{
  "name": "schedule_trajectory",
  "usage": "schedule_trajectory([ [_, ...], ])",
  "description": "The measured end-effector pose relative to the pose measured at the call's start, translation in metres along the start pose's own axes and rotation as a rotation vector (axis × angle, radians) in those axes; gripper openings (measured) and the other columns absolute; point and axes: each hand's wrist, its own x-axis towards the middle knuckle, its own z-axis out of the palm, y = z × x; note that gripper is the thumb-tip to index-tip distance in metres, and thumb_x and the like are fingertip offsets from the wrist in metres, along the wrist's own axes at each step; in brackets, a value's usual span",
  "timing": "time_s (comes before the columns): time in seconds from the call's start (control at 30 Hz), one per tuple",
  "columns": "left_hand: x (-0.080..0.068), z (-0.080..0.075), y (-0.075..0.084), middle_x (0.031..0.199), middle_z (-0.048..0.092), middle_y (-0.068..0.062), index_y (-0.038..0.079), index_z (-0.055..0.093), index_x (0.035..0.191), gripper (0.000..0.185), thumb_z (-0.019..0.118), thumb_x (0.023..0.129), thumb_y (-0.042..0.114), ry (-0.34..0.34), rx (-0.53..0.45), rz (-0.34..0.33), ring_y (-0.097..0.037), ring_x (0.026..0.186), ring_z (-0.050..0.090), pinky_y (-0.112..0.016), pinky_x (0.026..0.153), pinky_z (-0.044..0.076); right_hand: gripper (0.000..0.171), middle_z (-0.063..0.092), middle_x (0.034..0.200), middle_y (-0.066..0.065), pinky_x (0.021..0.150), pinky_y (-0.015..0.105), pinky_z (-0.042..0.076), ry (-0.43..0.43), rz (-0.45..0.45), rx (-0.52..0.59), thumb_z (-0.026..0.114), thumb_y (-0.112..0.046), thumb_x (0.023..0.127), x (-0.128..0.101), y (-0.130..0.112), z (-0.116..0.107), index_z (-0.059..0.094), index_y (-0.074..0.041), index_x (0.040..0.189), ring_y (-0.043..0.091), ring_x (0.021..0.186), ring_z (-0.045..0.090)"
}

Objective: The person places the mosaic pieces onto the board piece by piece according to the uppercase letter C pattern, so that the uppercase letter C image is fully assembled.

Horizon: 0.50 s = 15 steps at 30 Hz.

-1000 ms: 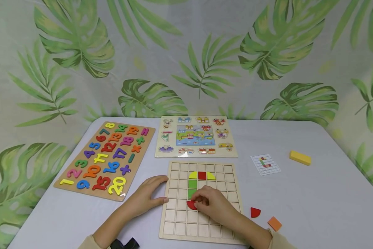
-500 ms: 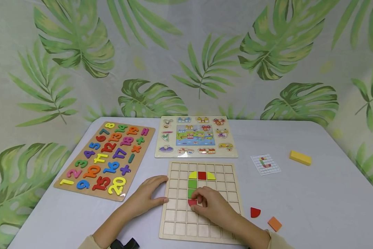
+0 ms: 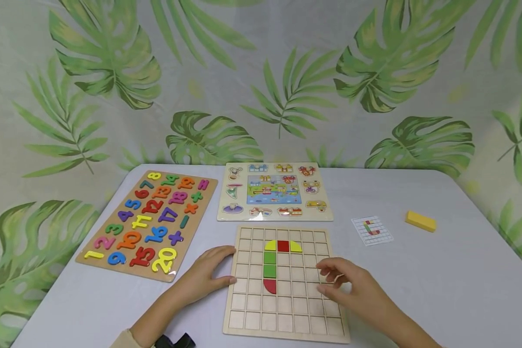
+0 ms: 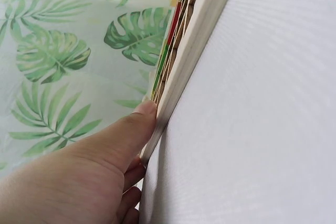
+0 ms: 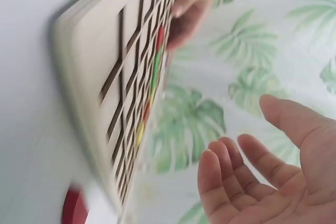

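In the head view, a wooden grid board (image 3: 253, 304) lies flat in front of me. Its cells hold two yellow quarter-round pieces with a red square (image 3: 283, 246) between them. Down from the left yellow piece run two green squares (image 3: 269, 264), ending in a red quarter-round piece (image 3: 270, 286). My left hand (image 3: 200, 274) rests at the board's left edge, thumb and fingertips touching it. Over the right side of the board hovers my right hand (image 3: 350, 285), thumb and fingers apart and holding nothing. Another red piece (image 5: 75, 205) shows low in the right wrist view.
At the left lies a number board (image 3: 134, 241) with colourful digits. Behind the grid is a picture puzzle board (image 3: 274, 212). A pattern card (image 3: 371, 231) and a yellow block (image 3: 420, 221) lie to the right. Something black (image 3: 175, 340) sits by my left forearm.
My right hand has let go of the red quarter-round piece, which now sits in its cell, and has moved right. Its forearm now covers the loose orange square. The left hand stays put.
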Motion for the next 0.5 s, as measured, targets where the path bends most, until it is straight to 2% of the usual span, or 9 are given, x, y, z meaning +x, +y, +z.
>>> schedule_trajectory([
  [0.1,-0.001,0.000,-0.001,0.135,0.041,0.003,0.016,0.044,0.133,0.065,0.064,0.078,0.046,0.000,0.000,-0.004,-0.017,0.126,0.031,-0.038,0.103,0.027,0.035,0.060,0.092,-0.002,0.066,0.021,0.049,0.093,-0.009,-0.068,0.072,-0.009,0.076,-0.019,0.007,-0.018,0.057,-0.014,0.107,0.010,0.079,0.056],
  [0.2,-0.001,0.000,-0.001,0.135,0.041,0.003,0.016,0.044,0.133,0.066,0.064,0.078,0.046,0.001,-0.003,-0.008,-0.017,0.126,0.031,-0.038,0.103,0.027,0.035,0.061,0.095,-0.003,0.067,0.020,0.048,0.124,0.083,-0.132,0.071,-0.011,0.077,-0.040,0.015,-0.032,0.057,-0.016,0.109,0.009,0.081,0.056],
  [0.43,-0.001,0.001,-0.001,0.134,0.042,0.004,0.016,0.044,0.133,0.065,0.064,0.078,0.046,0.007,-0.002,0.000,-0.016,0.126,0.032,-0.038,0.103,0.027,0.035,0.061,0.098,-0.004,0.068,0.018,0.046,0.124,0.274,-0.222,0.071,-0.017,0.077,-0.078,0.039,-0.045,0.057,-0.014,0.109,0.006,0.081,0.055],
  [0.5,-0.001,0.001,-0.001,0.134,0.042,0.004,0.016,0.044,0.133,0.065,0.064,0.078,0.047,0.008,-0.001,0.001,-0.016,0.126,0.032,-0.038,0.103,0.027,0.039,0.060,0.097,-0.005,0.068,0.017,0.046,0.072,0.386,-0.212,0.073,-0.022,0.076,-0.083,0.046,-0.046,0.057,-0.013,0.110,0.003,0.080,0.053],
])
